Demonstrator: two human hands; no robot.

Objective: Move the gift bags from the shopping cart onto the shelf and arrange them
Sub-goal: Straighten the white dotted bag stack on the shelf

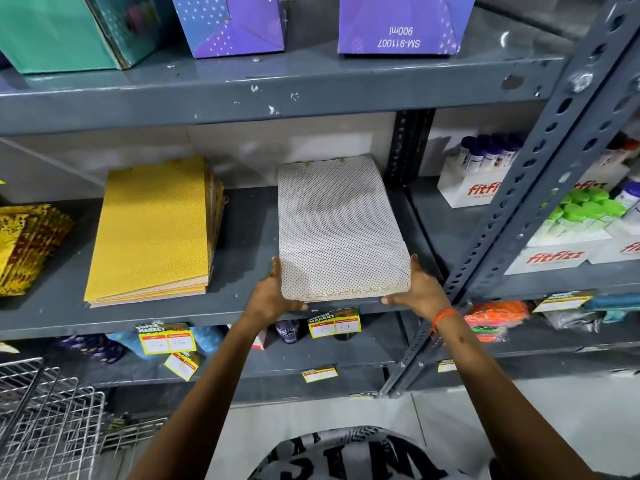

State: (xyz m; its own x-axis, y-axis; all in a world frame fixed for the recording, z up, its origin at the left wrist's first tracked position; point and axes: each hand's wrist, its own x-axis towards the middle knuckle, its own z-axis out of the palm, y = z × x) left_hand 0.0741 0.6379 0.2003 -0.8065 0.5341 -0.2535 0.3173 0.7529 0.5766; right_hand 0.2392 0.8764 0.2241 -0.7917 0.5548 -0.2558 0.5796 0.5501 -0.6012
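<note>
White dotted bags (pixel 341 230) lie flat in a stack on the middle shelf (pixel 242 220), their handle ends toward the back wall and the folded bottoms at the front lip; both hands frame the near corners, the left hand (pixel 273 294) on the left corner and the right hand (pixel 420 287) on the right, each grip closed lightly round the stack's edge with a thumb under the front, most likely so the pile can be squared and slid straight; the stack sits just clear of the right upright (pixel 401 147), well apart from the yellow bags (pixel 152 230) to the left, which lie the same way, and gold bags (pixel 27 244) lie further left; the cart (pixel 48 407) stands low at the left, and no bags show in the part of it in view, so I judge this the arranging stage.
</note>
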